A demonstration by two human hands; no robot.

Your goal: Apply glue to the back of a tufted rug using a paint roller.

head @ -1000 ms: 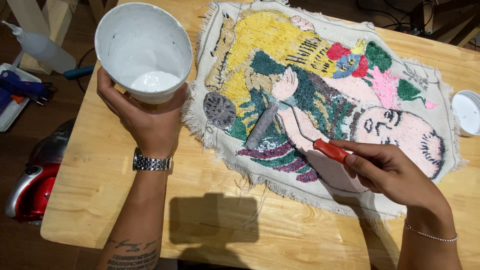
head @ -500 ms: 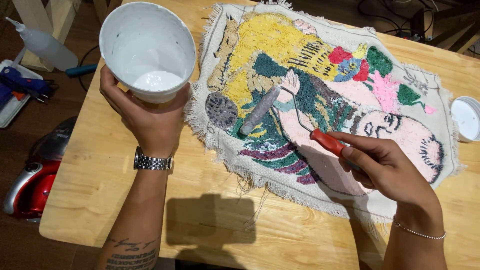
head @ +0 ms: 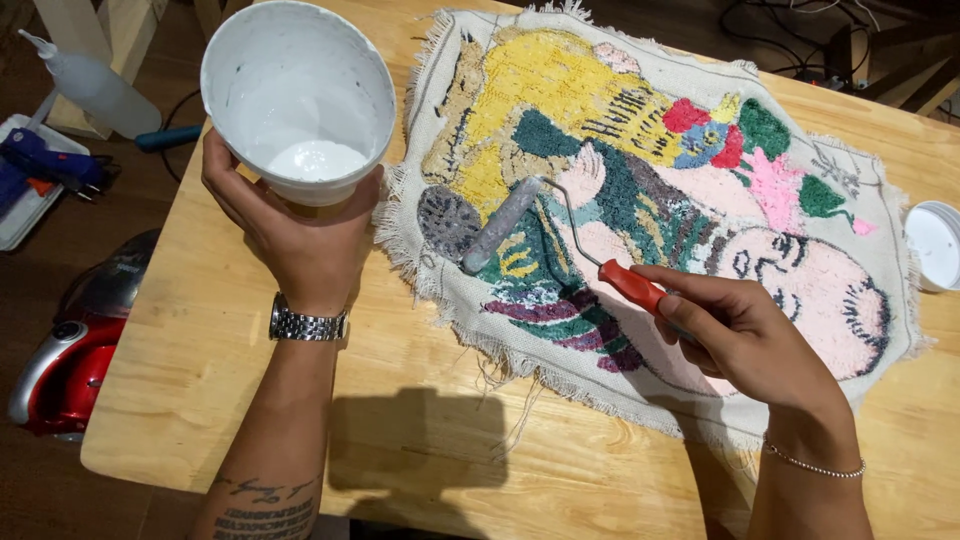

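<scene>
The left hand [head: 300, 235] cups a white plastic bucket [head: 298, 95] from below, its grip closed around the base, holding it tilted above the tabletop's [head: 230, 400] near-left part so that the smooth white liquid pooled inside shows. The right hand [head: 745, 335] has its grip closed on the red handle of a small paint roller [head: 520, 215], whose thin bent wire leads to a grey, fuzzy sleeve lying on the tufted rug piece [head: 640, 190]. That piece is a nubby yarn picture in yellow, green, pink and red on coarse cloth with frayed, fringed edges, spread flat over the pale wooden tabletop, its lower fringe near the front edge. Bare wood lies open in front of and between the forearms. A round white lid [head: 935, 245] sits just off the cloth's right edge. Beyond the tabletop's left edge, a squeeze bottle [head: 85, 85], a blue glue gun [head: 45, 165] and a red vacuum cleaner [head: 70, 360] lie lower down.
</scene>
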